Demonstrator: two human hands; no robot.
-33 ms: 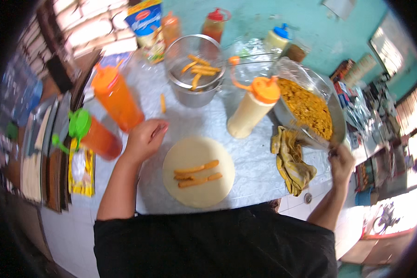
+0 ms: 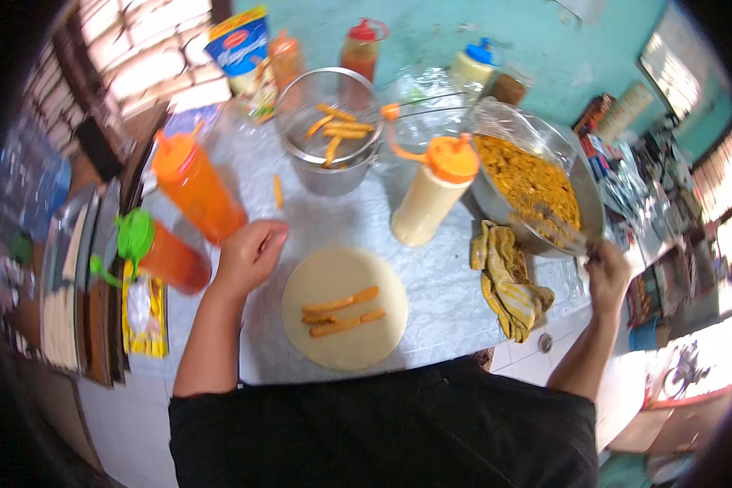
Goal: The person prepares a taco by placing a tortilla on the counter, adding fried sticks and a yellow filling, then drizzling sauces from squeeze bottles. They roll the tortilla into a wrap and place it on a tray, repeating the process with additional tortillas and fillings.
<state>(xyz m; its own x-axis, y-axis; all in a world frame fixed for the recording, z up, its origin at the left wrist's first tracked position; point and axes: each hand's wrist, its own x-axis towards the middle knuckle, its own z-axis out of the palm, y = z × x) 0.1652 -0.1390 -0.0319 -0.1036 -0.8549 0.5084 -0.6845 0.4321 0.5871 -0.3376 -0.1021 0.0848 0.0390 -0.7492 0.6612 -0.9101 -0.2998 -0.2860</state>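
Observation:
In front of me lies a round flat wrapper (image 2: 345,350) with several fries (image 2: 340,302) across its middle. My left hand (image 2: 252,250) rests on the table left of the wrapper, loosely curled into a fist, with nothing visible in it. Just beyond it stands an orange-capped sauce bottle (image 2: 207,195), and a green-capped one (image 2: 171,259) is to its left. On the right, my right hand (image 2: 608,267) grips metal tongs (image 2: 568,234) by the handle. Their far end reaches into the shredded yellow-orange filling (image 2: 533,180) in a large metal basin (image 2: 595,213).
A mesh strainer (image 2: 287,138) with fries sits on a metal pot (image 2: 331,180). An orange-capped cream bottle (image 2: 423,207) stands left of the basin. A yellow striped cloth (image 2: 508,285) lies in front of it. One loose fry (image 2: 278,191) is near the pot. More squeeze bottles line the wall.
The tongs have shifted a little, their tips now further into the filling and clearer to see. My left hand stays curled in place. The whole view has moved slightly.

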